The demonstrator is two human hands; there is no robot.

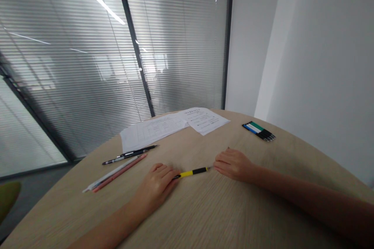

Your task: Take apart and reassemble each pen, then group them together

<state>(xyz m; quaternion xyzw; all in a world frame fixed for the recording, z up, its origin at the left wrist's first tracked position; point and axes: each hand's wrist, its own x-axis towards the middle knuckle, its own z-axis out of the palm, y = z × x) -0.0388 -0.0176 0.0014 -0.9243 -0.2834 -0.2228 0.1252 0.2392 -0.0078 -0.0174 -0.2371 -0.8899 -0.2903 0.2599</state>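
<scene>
A yellow pen [186, 173] with a black grip lies across the middle of the wooden table, its metal tip toward the right. My left hand [159, 183] rests on the table with its fingers closed on the pen's rear end. At the tip, the curled fingers of my right hand [233, 164] meet the pen; the fingertips are partly hidden. A small dark point shows just above the right knuckles, too small to name.
Left of my hands lie black pens [130, 154] and a red pen [119, 173] beside a whitish one [109, 174]. Printed sheets [207, 121] lie at the far edge. Several pens with blue, white and green barrels [257, 130] sit in a row at right. The round table [204, 214] meets blinds and a wall.
</scene>
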